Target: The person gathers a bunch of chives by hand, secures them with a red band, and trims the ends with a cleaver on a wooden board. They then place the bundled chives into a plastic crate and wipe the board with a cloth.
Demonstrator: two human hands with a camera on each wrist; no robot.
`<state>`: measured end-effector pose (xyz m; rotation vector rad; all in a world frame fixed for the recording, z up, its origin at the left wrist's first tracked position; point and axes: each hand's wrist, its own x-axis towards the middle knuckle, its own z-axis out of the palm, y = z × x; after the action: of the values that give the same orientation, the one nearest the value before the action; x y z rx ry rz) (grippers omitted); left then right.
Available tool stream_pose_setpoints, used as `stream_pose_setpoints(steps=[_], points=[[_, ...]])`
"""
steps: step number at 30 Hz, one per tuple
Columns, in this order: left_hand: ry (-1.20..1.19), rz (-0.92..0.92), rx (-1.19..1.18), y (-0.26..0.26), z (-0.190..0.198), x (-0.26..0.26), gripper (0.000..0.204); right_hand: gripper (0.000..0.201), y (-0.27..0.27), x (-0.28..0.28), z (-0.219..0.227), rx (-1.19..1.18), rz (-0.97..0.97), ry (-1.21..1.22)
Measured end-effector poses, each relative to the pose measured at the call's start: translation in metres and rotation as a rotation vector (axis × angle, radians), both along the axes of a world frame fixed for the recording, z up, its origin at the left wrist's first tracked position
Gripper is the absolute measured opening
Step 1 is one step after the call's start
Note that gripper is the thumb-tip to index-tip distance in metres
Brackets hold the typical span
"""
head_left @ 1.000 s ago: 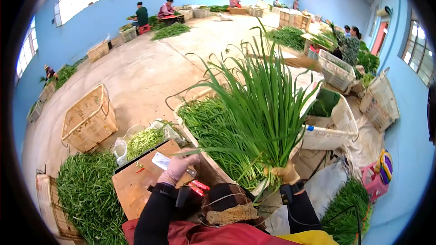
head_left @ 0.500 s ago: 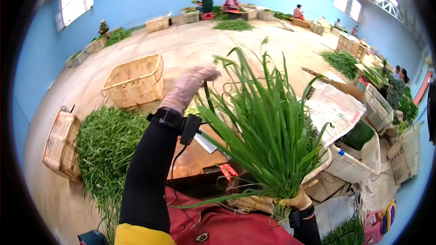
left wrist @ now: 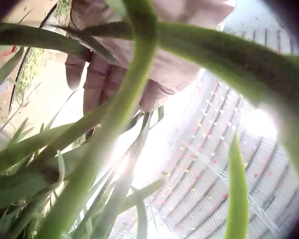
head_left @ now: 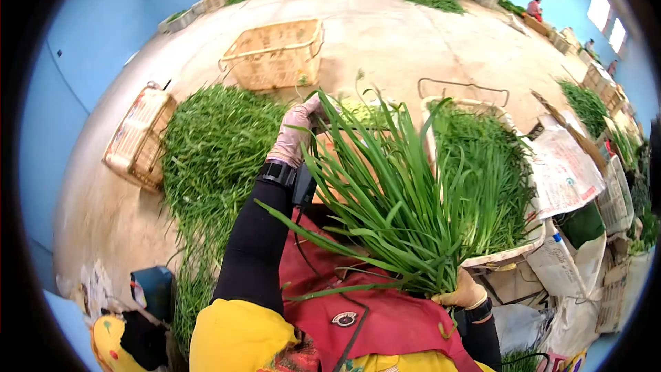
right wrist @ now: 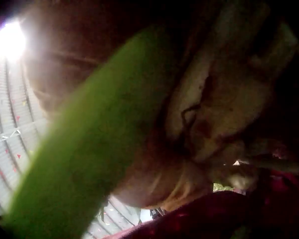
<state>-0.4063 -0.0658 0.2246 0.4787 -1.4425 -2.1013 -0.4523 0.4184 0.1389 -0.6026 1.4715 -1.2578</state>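
My right hand point(head_left: 463, 291), in a tan glove, grips the base of a bundle of long green leaves point(head_left: 385, 200), which fans up and left across my red apron. Up at the leaf tips is my left hand point(head_left: 295, 134) in a pale pink glove. In the left wrist view, the left hand point(left wrist: 139, 55) has bent fingers, with a thin leaf point(left wrist: 144, 129) pinched at a fingertip and broad leaves crossing in front. The right wrist view is dark: the right hand point(right wrist: 159, 184) curls round pale stalks point(right wrist: 189, 94), partly covered by a wide leaf point(right wrist: 89, 134).
Left of the bundle lies a big heap of greens point(head_left: 213, 145), beside a tilted crate point(head_left: 138, 138). An empty crate point(head_left: 275, 62) stands beyond. To the right is a filled crate point(head_left: 428, 134), then a white sack point(head_left: 561, 165). A board point(head_left: 337, 158) shows behind the leaves.
The view has swung left and down. My left hand has moved from over the board to the leaf tips. The bundle, still in my right hand, is closer to my body and leans left.
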Motion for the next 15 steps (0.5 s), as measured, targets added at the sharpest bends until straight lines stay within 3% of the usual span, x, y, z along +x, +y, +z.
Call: stream_pose_setpoints(steps=[2, 3, 4, 6, 7, 9, 12, 14, 15], points=[[0.004, 0.054, 0.014, -0.023, -0.025, 0.029, 0.031, 0.083, -0.014, 0.006, 0.003, -0.060, 0.092, 0.100], [0.066, 0.100, 0.090, -0.031, -0.039, 0.042, 0.031, 0.080, -0.021, 0.011, 0.006, -0.102, 0.134, 0.294], [0.058, 0.121, 0.094, -0.037, -0.045, 0.056, 0.031, 0.080, -0.028, 0.016, 0.007, -0.101, 0.155, 0.284], [0.088, 0.277, 0.292, -0.049, -0.055, 0.083, 0.032, 0.072, -0.042, 0.025, 0.010, -0.248, 0.280, 0.896], [0.204, 0.304, 0.250, -0.046, -0.051, 0.100, 0.037, 0.069, -0.046, 0.031, 0.018, -0.206, 0.319, 0.883], [0.121, 0.256, 0.137, -0.061, -0.056, 0.137, 0.045, 0.066, -0.052, 0.045, 0.027, -0.197, 0.346, 0.911], [0.078, 0.136, 0.169, -0.074, -0.060, 0.184, 0.048, 0.063, -0.062, 0.056, 0.030, -0.120, 0.394, 0.662], [-0.029, 0.133, 0.188, -0.062, -0.047, 0.196, 0.050, 0.061, -0.065, 0.061, 0.029, 0.077, 0.356, 0.227], [-0.048, 0.138, 0.150, -0.054, -0.039, 0.201, 0.055, 0.059, -0.069, 0.061, 0.034, 0.095, 0.407, 0.258]])
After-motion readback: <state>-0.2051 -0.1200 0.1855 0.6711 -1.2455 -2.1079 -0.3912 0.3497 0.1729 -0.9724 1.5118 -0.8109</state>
